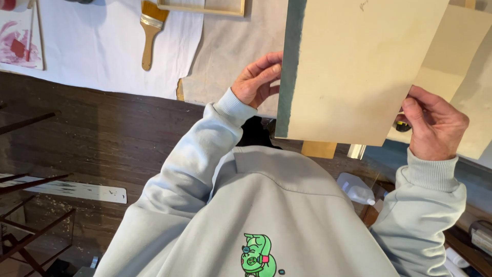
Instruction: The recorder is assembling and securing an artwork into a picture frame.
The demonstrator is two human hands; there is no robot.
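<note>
Left hand: the left hand (pixel 256 79) grips the left edge of a big tan board (pixel 353 66). Its fingers (pixel 269 64) curl over the dark green edge.
Right hand: the right hand (pixel 435 125) pinches the right edge of the same board, low down near the corner. The thumb (pixel 417 110) lies flat on the front.
Board: it is flat, stiff and pale tan, with a dark green strip (pixel 289 66) down its left side. It is held up in the air between both hands, in front of the person's chest and over the tabletop. It is tilted a little.
Sheet behind: another tan sheet (pixel 456 51) sits behind the board on the right and peeks out past its edge.
Tabletop: a grey cloth (pixel 230 46) covers the tabletop under the board. A white cloth (pixel 97 46) lies beside it on the left.
Brush: a wide paint brush (pixel 150 31) with a wooden handle lies on the white cloth, well apart from the hands.
Painted paper: a paper with pink paint (pixel 18 43) sits at the far left corner.
Wooden frame: a thin wooden frame (pixel 202 7) lies at the top, near the brush.
Bottle: a small white bottle (pixel 356 191) lies low down, under the board, near the right sleeve.
Clothes: the person wears a light grey sweatshirt (pixel 266 215) with a green cartoon picture (pixel 259 256) on it.
Floor: dark wood floor (pixel 92 133) shows on the left.
</note>
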